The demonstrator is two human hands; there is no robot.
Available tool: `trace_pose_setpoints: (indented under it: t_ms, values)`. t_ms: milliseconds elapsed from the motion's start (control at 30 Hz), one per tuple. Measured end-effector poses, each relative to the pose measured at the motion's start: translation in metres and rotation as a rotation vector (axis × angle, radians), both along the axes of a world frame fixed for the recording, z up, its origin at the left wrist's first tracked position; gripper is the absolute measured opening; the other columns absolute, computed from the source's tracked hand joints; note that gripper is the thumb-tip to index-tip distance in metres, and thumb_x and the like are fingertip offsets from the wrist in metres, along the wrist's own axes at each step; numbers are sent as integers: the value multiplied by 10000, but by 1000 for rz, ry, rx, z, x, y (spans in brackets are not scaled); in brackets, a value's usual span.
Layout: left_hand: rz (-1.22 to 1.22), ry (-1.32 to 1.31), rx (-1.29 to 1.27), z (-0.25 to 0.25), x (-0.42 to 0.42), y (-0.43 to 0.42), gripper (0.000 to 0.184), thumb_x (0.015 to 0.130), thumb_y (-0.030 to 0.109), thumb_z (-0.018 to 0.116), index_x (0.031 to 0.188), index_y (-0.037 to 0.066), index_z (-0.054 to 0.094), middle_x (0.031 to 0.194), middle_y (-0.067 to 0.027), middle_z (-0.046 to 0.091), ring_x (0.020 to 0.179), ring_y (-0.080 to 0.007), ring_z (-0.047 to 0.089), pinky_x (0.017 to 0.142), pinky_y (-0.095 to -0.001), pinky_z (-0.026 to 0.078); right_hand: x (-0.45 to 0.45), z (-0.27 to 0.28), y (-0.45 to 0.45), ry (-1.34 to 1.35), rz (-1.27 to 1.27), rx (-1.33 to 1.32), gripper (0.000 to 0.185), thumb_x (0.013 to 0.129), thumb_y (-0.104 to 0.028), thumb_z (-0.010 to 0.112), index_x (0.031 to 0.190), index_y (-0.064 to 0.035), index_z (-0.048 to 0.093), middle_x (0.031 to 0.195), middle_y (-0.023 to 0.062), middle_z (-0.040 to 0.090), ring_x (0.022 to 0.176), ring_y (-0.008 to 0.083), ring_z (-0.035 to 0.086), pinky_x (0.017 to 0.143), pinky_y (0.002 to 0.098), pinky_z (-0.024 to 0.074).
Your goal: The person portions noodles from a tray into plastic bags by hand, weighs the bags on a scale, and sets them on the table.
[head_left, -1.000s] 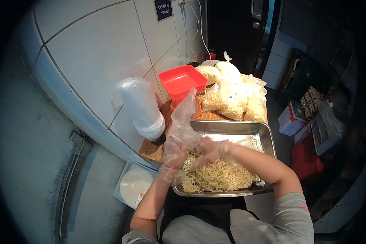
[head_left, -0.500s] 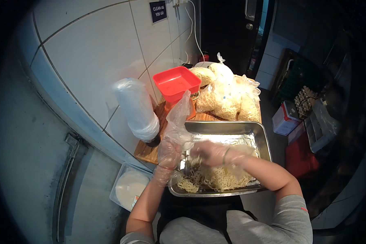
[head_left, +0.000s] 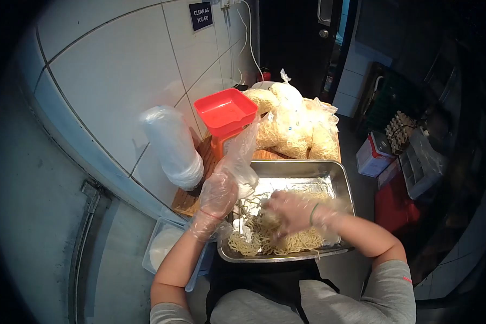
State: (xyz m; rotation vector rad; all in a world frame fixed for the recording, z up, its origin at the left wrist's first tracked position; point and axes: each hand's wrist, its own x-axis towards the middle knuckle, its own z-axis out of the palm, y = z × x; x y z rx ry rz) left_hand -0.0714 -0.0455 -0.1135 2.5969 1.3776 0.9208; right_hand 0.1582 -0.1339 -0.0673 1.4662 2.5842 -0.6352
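A metal tray (head_left: 344,186) holds loose yellow noodles (head_left: 299,243), spread mostly over its near side. My right hand (head_left: 292,211), in a clear plastic glove with a green band at the wrist, is down among the noodles with its fingers curled into them; motion blurs it somewhat. Over the tray's left edge, my left hand (head_left: 220,194), also gloved, is closed around a clear plastic bag (head_left: 243,154). The bag stands up from the fist and hangs slightly to its right; what lies in its lower part is hard to make out.
Behind the tray, several bags of noodles (head_left: 291,127) are piled on the wooden table (head_left: 184,202). A red tray-topped scale (head_left: 225,110) stands left of them, beside a roll of plastic bags (head_left: 173,148) near the wall. A plastic tub (head_left: 159,245) sits low at left.
My right hand has moved slightly down and deeper into the noodles. My left hand, still holding the bag, has shifted a little left and up. The camera view has shifted slightly.
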Motion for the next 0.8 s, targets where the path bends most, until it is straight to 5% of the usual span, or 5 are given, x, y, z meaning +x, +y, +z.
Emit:
trace_pose_setpoints:
  t_ms: [167,300,467,667,800]
  values:
    - [-35,71,41,18,14,-4,187,837,74,570,1003,-4,606,1181,-216,627,699,-377,667,650,-447,549,-38,-37,-23,-320,-6,217,608,786,-209,751,1360,-221,551,1481,182,434,1319,454,454,1042,485,449]
    - [-108,54,133,23,6,0,268,814,50,584,1079,9,591,1203,-206,612,763,-377,672,689,-443,558,-14,-25,11,52,-78,16,479,709,-25,710,1160,-184,692,1119,151,673,1108,314,627,965,398,512]
    - [-124,140,-62,45,2,-7,463,758,3,595,1219,22,562,1220,-226,600,886,-403,657,767,-460,555,28,81,17,323,-30,300,412,766,-98,765,1165,-131,666,1075,88,696,1014,232,676,919,372,543]
    - [-158,158,2,47,13,-15,310,819,-6,541,1117,42,609,1164,-169,605,832,-369,680,686,-450,555,63,182,0,1208,-57,55,384,773,37,710,1148,-18,649,1056,106,695,992,201,685,854,346,574]
    - [-194,171,1,41,14,-9,316,821,5,549,1130,42,601,1188,-178,578,845,-375,677,694,-443,556,64,137,5,910,-225,163,411,764,29,693,1166,-44,647,1002,92,705,983,215,691,879,348,562]
